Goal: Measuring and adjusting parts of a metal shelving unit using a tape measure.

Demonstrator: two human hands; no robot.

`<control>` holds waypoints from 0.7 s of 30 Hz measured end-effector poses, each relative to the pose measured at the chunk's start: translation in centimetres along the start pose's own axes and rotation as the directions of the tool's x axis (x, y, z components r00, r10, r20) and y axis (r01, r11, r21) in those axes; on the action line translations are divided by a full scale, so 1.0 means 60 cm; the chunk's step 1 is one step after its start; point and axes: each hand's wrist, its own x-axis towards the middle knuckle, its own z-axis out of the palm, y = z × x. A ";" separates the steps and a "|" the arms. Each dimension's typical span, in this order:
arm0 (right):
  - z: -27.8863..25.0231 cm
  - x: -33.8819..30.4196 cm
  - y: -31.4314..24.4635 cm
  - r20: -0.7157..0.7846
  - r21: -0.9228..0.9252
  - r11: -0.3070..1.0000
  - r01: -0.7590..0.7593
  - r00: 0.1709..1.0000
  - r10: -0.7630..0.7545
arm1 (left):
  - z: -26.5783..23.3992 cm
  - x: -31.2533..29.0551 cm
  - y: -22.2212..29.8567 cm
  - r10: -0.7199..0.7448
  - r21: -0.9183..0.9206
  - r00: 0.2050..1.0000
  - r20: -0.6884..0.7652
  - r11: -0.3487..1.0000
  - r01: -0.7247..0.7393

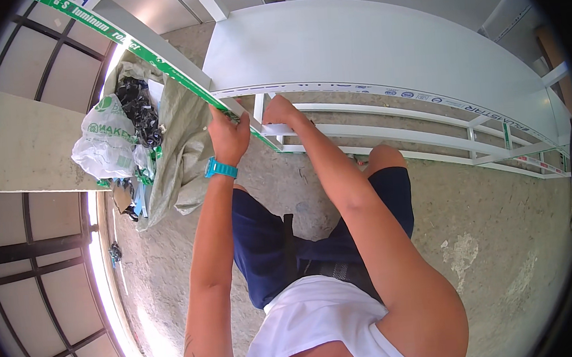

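My left hand (228,135), with a teal watch on the wrist, is wrapped round a white aluminium corner post (175,68) that carries green protective tape. The post belongs to a white metal frame with a pale flat shelf panel (356,44). Just to the right, my right hand (280,111) is closed below the shelf's front rail (333,87), beside a short white upright (259,104). Its fingers face away, so whatever they hold, if anything, is hidden.
White lower rails (388,128) run rightward near the floor. At left, a woven sack (184,146) lies under a white plastic bag (106,141) and black plastic (138,109). A panelled gate (38,282) stands at far left. My knees are close to the frame.
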 end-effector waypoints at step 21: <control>-0.064 -0.078 -0.001 0.091 0.355 0.934 0.043 0.993 -0.080 | -0.003 -0.001 -0.015 -0.011 -0.014 1.000 0.020 1.000 0.011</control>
